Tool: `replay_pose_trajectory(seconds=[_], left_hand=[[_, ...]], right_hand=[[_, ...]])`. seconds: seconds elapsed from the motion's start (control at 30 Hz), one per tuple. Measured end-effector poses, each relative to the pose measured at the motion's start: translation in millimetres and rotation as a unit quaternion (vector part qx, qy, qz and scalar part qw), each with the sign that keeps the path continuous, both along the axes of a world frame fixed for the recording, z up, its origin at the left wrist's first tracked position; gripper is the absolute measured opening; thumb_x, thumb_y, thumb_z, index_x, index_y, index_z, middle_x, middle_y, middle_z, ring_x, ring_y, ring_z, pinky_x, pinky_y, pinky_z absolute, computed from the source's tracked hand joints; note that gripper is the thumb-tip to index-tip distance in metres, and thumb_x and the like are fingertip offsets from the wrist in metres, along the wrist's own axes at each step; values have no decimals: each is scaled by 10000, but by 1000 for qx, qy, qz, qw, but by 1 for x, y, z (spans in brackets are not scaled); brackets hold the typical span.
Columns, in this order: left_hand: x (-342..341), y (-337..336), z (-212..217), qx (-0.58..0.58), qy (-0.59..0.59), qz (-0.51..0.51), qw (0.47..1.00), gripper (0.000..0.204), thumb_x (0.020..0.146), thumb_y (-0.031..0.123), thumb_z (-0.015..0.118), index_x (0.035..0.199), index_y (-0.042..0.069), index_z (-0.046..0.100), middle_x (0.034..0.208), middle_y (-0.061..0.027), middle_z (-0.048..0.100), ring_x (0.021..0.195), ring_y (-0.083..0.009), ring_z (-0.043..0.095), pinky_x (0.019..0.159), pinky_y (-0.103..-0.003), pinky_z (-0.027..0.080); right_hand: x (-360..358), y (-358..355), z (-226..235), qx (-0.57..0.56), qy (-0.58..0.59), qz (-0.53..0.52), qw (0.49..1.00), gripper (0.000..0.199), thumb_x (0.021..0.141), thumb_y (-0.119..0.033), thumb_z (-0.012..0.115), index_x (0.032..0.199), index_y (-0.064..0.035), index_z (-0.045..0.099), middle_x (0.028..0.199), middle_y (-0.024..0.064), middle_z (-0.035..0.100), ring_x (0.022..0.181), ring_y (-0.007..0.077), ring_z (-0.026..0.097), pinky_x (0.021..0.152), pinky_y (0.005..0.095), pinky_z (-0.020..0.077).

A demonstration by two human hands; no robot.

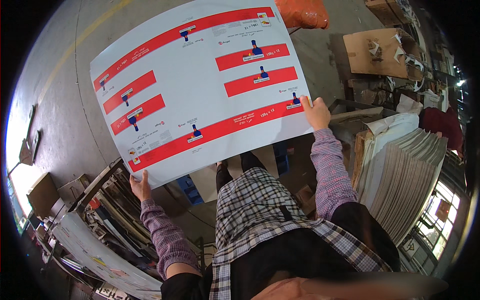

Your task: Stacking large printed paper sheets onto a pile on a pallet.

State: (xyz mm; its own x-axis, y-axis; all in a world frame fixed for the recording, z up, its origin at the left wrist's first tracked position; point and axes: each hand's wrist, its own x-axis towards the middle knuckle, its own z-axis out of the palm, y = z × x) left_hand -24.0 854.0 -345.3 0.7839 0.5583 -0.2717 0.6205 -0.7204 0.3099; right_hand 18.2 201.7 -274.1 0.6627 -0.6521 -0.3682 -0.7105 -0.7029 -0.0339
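A large white printed sheet (190,95) with red bands and small blue figures is held out in front of me, tilted, its left side lower than its right. My left hand (140,186) grips its near left corner, thumb on top and the other fingers hidden beneath. At the near right corner my right hand (317,114) pinches the sheet, also with the thumb on the printed face. A doubled line shows along the left edge; whether more than one sheet is there I cannot tell.
To my right stands a tall stack of pale sheets (407,172), with an open cardboard box (377,54) beyond. Boards and sheets (120,210) lean on my left. An orange bag (302,14) lies past the far edge. Below are blue pallet parts (190,189).
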Motion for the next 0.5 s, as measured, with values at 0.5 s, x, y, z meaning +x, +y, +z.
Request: replay_pose_trajectory(seconds=[0.5], left_hand=[[-30,-175,68,-27,-72,-429,900,711,742,235,694,1367,17,435,1241,-183,495,1250,-344,421,1079,-583,270]], right_hand=[[8,-13,124,581,-192,-54,789,328,943,-103,598,1228,52,554,1131,107,652,963,158,630,884,317,496]])
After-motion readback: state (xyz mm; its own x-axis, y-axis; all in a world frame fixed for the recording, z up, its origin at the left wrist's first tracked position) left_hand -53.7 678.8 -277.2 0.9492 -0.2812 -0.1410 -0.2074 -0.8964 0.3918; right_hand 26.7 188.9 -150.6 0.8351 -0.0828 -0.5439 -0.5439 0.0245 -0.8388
